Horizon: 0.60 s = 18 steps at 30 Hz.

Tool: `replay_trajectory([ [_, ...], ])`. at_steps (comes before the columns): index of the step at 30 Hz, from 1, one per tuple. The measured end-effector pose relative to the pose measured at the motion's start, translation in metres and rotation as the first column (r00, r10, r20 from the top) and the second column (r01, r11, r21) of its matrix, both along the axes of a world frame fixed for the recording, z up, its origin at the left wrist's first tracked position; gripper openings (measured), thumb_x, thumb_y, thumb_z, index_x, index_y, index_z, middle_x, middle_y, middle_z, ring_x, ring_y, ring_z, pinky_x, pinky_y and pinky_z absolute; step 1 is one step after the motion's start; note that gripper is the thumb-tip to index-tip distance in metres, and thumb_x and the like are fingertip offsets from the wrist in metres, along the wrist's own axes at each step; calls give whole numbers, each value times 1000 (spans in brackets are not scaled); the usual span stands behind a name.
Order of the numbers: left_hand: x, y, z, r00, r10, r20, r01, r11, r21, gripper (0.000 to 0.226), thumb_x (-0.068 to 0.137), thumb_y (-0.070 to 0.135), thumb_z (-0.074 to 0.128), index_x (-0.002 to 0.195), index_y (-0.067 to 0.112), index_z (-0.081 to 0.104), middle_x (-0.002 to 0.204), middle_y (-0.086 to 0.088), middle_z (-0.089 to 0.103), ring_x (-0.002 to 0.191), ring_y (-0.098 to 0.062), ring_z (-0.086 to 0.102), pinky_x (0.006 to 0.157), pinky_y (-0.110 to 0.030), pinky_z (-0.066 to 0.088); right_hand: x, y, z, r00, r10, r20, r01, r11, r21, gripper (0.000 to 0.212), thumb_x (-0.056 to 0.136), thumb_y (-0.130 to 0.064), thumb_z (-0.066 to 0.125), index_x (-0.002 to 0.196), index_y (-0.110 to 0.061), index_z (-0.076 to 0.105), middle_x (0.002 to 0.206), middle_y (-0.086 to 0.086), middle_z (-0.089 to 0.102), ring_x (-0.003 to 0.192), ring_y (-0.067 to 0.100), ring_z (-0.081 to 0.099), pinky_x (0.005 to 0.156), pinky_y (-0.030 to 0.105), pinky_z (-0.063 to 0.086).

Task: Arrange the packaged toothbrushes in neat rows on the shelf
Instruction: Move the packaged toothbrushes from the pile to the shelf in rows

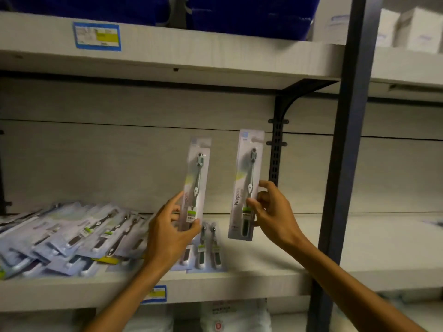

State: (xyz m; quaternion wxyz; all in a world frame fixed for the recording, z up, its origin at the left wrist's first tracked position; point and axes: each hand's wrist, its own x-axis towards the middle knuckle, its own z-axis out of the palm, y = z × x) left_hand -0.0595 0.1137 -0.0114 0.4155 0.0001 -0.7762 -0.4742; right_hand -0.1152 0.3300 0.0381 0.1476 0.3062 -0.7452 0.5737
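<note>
A pale wood-grain shelf (263,267) is seen, with a blue-edged label (154,294) fixed to its front edge. A loose, overlapping heap of packaged toothbrushes (72,238) is spread over its left part. Just right of the heap, a few packs (206,250) are laid side by side.

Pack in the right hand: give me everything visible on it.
The right-hand pack is a long pale card-and-plastic blister holding one dark-handled toothbrush, head up, with a green label low down and lettering running lengthwise. It is held upright in the air above the shelf, touching nothing but the right hand, which pinches its right edge.
</note>
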Motion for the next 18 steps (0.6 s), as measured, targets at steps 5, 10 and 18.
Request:
replay_trajectory([
  [5,-4,31,-10,982,-123,-147,124,992,-4,75,69,34,79,135,20,48,118,0,64,101,-13,65,80,-32,57,19,25,-1,996,-72,-49,72,997,6,36,93,-15,56,125,-23,43,104,-15,61,95,9,66,75,34,60],
  [10,2,73,-8,964,-156,-214,151,988,-39,71,72,31,74,136,14,47,118,-3,63,99,-12,65,74,-17,55,39,56,5,984,-140,-107,146,988,51,34,93,-17,56,121,-29,42,113,-7,62,97,11,64,79,34,57],
  [18,27,162,1,938,-203,-280,189,979,-75,72,73,7,77,135,23,42,121,-3,58,101,-6,60,71,-5,50,69,132,6,965,-174,-197,191,979,69,37,94,-17,55,127,-22,42,114,-12,59,93,1,62,79,24,56],
])
